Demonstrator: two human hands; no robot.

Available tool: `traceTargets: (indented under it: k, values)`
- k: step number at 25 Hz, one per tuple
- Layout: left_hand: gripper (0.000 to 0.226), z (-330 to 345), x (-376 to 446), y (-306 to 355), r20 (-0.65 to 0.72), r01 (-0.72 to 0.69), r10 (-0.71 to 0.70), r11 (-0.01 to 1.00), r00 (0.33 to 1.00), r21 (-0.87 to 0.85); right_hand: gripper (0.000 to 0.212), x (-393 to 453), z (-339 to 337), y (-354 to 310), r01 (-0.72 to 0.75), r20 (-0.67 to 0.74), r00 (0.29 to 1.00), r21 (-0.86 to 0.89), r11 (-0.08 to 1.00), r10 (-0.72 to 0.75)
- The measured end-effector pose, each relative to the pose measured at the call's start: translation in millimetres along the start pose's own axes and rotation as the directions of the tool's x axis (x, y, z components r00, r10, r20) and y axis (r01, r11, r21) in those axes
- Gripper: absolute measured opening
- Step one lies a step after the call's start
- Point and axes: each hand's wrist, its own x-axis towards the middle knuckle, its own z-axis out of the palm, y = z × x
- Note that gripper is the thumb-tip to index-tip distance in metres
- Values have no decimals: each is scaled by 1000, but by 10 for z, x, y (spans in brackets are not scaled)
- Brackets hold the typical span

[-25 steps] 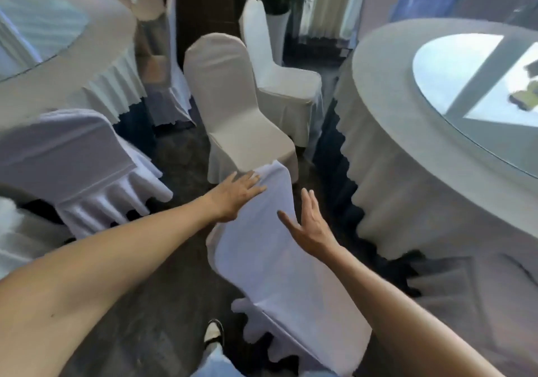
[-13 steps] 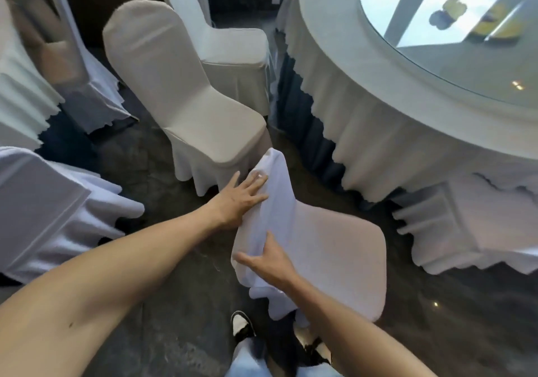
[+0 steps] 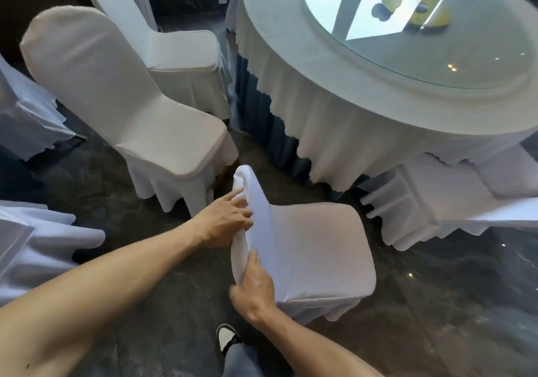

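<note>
A chair in a white cover (image 3: 314, 248) stands right in front of me, its seat facing the round table. I see its backrest edge-on from above. My left hand (image 3: 225, 221) grips the backrest's upper edge, its fingers curled into the bunched cover. Lower down, my right hand (image 3: 255, 285) holds the same backrest near the seat, with the thumb on the front face and the fingers behind it.
A round table (image 3: 334, 108) with a white cloth and a glass turntable (image 3: 436, 30) fills the upper right. Other covered chairs stand at the left (image 3: 122, 94), behind it (image 3: 174, 50) and under the table edge (image 3: 436, 199). My shoe (image 3: 228, 338) rests on the dark floor.
My right hand has gone from open beside the backrest to holding its lower part. My left hand has closed on the top edge. The chair now sits closer to the table.
</note>
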Motion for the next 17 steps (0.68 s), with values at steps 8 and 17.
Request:
traceTargets:
  k: [8,17]
  values:
    - [60,-404,1250,742,152,73,-68,997,986,-29,45,-207,-1627,1567,166,21,986,-165,972,-165]
    - [18,-872,2967,2358,241,271,-227,947,944,-170,46,399,-3462,3744,251,100,967,-519,817,-234]
